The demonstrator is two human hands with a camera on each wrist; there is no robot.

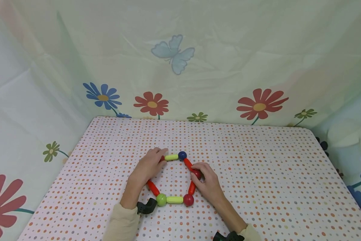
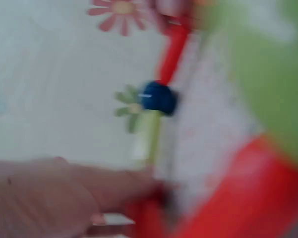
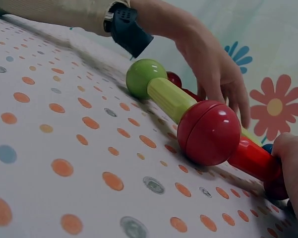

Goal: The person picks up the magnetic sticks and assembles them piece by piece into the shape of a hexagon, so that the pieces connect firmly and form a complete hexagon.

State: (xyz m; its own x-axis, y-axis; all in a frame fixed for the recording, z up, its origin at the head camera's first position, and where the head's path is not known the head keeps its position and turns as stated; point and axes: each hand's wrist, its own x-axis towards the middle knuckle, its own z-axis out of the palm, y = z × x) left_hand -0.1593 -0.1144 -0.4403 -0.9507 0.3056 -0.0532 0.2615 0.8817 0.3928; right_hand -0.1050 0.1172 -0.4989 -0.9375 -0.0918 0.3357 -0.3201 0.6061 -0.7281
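A closed ring of toy rods and balls lies on the dotted table. At its upper left, my left hand (image 1: pixel 148 165) holds a mostly covered red ball (image 1: pixel 162 158) between thumb and fingers. A yellow-green rod (image 1: pixel 171 157) runs from there to a dark blue ball (image 1: pixel 182 155). My right hand (image 1: pixel 208 183) pinches another red ball (image 1: pixel 197 173) at the ring's right corner, between two red rods. Along the near side, a second yellow-green rod (image 1: pixel 174 199) joins a green ball (image 3: pixel 145 79) to a red ball (image 3: pixel 208 133). My left hand hides part of the left side.
The table (image 1: pixel 273 174) has a white cover with coloured dots. Behind it hangs a curtain (image 1: pixel 216 67) printed with flowers and a butterfly. A black wrist device (image 1: pixel 147 206) on my left arm sits close to the green ball.
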